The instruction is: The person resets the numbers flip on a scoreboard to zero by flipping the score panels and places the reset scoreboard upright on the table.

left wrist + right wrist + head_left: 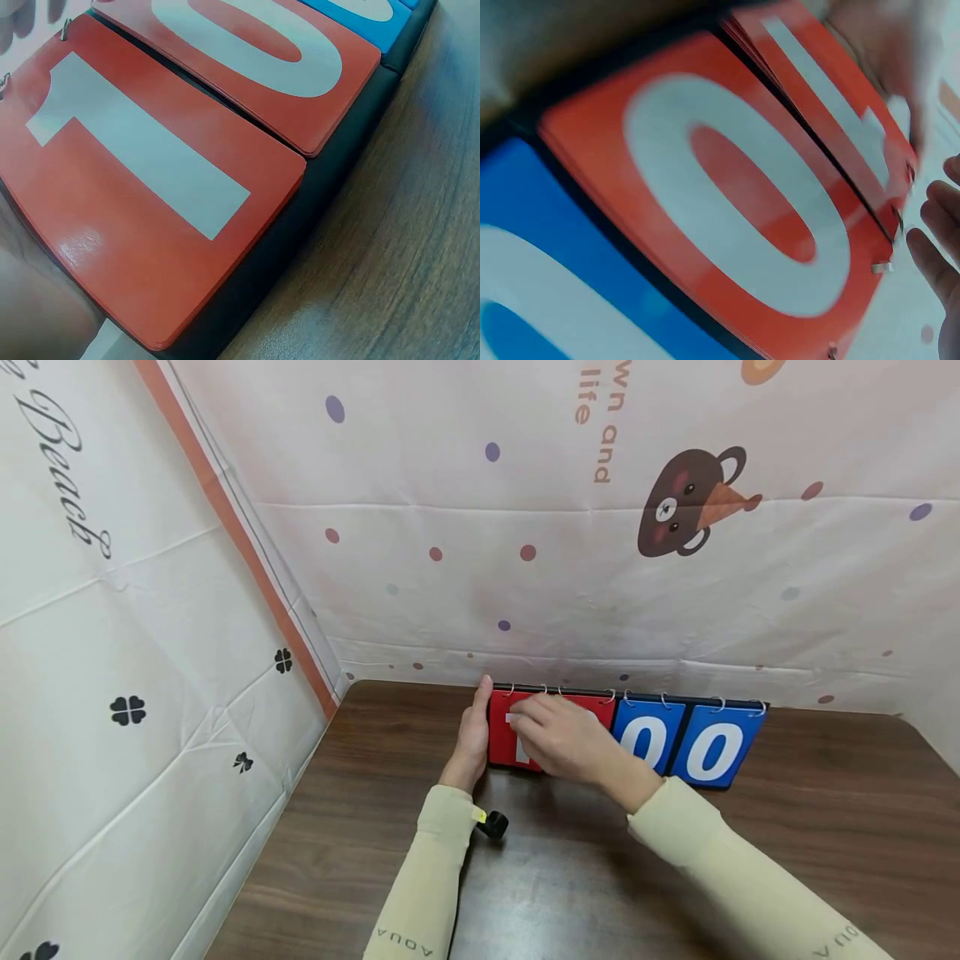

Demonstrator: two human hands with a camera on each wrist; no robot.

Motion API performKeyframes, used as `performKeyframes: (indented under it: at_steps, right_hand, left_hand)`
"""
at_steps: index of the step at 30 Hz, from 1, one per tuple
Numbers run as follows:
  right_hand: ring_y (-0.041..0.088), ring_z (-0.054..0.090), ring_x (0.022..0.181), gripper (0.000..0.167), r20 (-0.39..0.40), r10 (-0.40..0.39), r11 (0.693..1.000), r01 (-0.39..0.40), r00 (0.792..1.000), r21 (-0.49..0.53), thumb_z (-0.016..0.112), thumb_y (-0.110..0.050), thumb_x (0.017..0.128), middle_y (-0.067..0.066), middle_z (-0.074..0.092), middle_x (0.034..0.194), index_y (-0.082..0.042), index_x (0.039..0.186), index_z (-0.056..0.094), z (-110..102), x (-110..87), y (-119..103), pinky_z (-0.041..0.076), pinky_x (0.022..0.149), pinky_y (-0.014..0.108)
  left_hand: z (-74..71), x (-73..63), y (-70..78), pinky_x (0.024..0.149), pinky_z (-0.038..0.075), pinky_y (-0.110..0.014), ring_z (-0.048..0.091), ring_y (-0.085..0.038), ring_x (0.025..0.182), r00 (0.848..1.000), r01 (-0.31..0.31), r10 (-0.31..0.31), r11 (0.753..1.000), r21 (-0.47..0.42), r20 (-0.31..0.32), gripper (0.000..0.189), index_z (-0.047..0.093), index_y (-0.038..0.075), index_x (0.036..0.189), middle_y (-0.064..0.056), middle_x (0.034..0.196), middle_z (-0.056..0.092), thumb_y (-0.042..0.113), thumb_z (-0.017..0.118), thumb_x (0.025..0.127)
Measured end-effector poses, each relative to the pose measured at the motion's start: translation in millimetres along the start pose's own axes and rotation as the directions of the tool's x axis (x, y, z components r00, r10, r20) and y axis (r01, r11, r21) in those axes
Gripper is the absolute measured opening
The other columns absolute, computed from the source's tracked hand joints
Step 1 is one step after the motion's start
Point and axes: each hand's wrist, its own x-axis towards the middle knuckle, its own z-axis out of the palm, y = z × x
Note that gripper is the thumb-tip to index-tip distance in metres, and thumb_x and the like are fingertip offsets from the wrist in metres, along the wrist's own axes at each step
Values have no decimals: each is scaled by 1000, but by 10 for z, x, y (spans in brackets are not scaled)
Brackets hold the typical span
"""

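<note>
A tabletop flip scoreboard stands at the back of the table, with red number cards and blue number cards (707,743) hung on metal rings. My left hand (471,739) holds its left edge; the fingers behind the board are hidden. In front of the leftmost red card, my right hand (562,735) has loosely bent fingers. Those fingers (937,259) are near the rings in the right wrist view, apart from the cards. The left wrist view shows a white 1 on the leftmost red card (180,180) and a white 0 on the second red card (330,112).
The brown wooden table (360,827) extends in front of the scoreboard and to both sides. Behind it hangs a printed white cloth (420,593), with another cloth wall (187,693) on the left. A small black camera (493,825) sits at the left wrist.
</note>
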Motion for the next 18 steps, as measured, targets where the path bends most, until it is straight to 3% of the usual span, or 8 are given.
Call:
performKeyframes:
  at_steps: [5, 10, 12, 15, 17, 18]
  right_hand:
    - [29, 68, 104, 26, -91, 96, 995, -95, 991, 23, 86, -3, 85, 17, 71, 115, -1, 108, 73, -107, 227, 239, 59, 91, 42]
    - [30, 65, 106, 21, -27, 270, 962, -269, 962, 48, 81, -10, 94, 16, 69, 115, -1, 111, 73, -107, 386, 458, 59, 91, 44]
    - [29, 64, 105, 21, 26, 360, 931, -361, 933, 51, 78, -17, 98, 14, 68, 113, -2, 111, 74, -100, 445, 515, 59, 90, 45]
    - [28, 64, 100, 25, 105, 497, 863, -503, 861, 42, 77, -27, 100, 12, 69, 107, -4, 110, 75, -79, 535, 584, 59, 87, 45]
    - [27, 65, 94, 24, 142, 558, 821, -568, 818, 45, 77, -27, 100, 11, 70, 102, -5, 108, 75, -50, 589, 627, 59, 85, 44]
    - [27, 65, 91, 23, 157, 572, 809, -585, 805, 54, 78, -26, 99, 11, 71, 100, -5, 107, 75, -28, 613, 651, 59, 84, 44]
  left_hand:
    - [-10, 1, 5, 81, 51, -32, 66, -16, 87, 1000, 14, -14, 1000, 6, -10, 68, 74, 13, 99, -1, 92, 72, 72, 41, 104]
    - [-10, 2, 1, 88, 50, -36, 65, -18, 96, 1000, 23, -22, 999, 27, -8, 73, 73, 9, 110, -4, 102, 72, 74, 41, 103]
    - [-8, 1, -2, 90, 49, -37, 64, -18, 98, 1000, 24, -24, 999, 34, -3, 74, 72, 8, 111, -4, 104, 71, 74, 41, 103]
    - [-5, 1, -7, 92, 48, -38, 63, -18, 102, 1000, 27, -27, 999, 39, 2, 73, 70, 9, 114, -4, 108, 69, 75, 41, 102]
    - [-2, 1, -12, 94, 48, -39, 63, -19, 104, 1000, 25, -25, 999, 39, -5, 73, 70, 10, 115, -5, 110, 68, 75, 41, 102]
    - [-1, -1, -14, 95, 47, -40, 62, -19, 105, 1000, 26, -26, 999, 38, -9, 73, 69, 10, 115, -5, 111, 68, 76, 42, 101]
